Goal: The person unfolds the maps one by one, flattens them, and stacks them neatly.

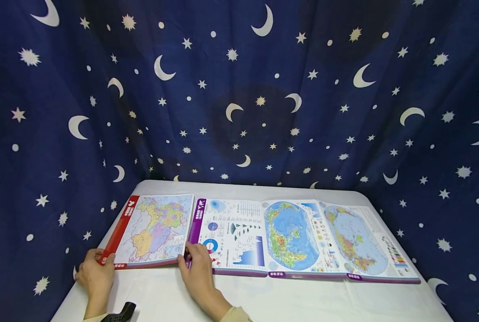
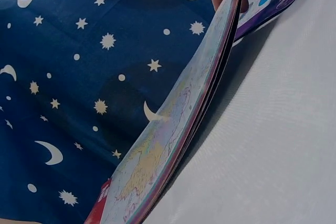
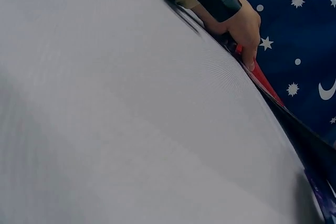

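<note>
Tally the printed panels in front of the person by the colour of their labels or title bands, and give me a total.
Red: 1 (multicoloured map)
Purple: 3 (chart panel, middle world map, right-hand world map)
Total: 4 panels; whether the purple ones are joined, I cannot tell.

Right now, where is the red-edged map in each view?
Head: red-edged map, leftmost in the row.
Left wrist: slanting from bottom left to top centre, red corner lowest.
Right wrist: just a red strip, upper right, beside the left hand.
Shared landmark: moon-and-star curtain.
</note>
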`<move>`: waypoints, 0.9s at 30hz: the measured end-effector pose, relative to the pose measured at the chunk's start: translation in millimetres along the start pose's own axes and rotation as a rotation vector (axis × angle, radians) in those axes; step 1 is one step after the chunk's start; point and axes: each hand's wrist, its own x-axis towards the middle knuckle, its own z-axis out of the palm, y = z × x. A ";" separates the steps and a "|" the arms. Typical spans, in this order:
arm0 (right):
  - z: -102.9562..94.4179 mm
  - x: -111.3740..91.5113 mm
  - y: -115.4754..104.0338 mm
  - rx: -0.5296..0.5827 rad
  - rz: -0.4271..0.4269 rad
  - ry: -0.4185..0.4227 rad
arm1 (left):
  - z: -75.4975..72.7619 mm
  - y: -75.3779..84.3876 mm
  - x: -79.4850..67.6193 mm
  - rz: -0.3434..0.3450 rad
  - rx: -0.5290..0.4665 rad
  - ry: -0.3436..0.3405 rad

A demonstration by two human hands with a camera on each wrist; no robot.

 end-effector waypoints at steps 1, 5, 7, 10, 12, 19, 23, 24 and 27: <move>-0.2 -0.5 0.0 -0.021 -0.019 0.002 | -0.4 0.3 -0.3 -0.004 0.002 -0.004; -0.1 -1.1 0.5 0.018 0.006 -0.012 | -1.7 1.1 -1.3 -0.021 0.020 -0.021; 0.1 -0.2 0.9 0.120 0.070 -0.032 | -1.9 1.0 -1.1 -0.018 0.038 -0.026; -0.2 1.9 1.7 0.273 0.182 -0.060 | -1.8 0.8 -0.5 0.000 0.065 -0.038; -0.5 3.8 2.0 0.327 0.215 -0.067 | -1.7 0.5 0.0 0.015 0.077 -0.040; 0.0 6.3 3.7 0.370 0.169 -0.043 | -2.3 -0.7 0.9 0.029 0.025 -0.018; -0.2 5.8 2.8 0.402 0.162 -0.036 | -4.4 -0.2 0.0 0.017 0.012 -0.013; -0.8 5.7 2.1 0.411 0.164 -0.037 | -5.0 0.1 -0.2 0.015 0.009 -0.010; -2.9 6.0 0.1 0.433 0.174 -0.040 | -6.8 1.8 -0.4 0.018 -0.002 -0.007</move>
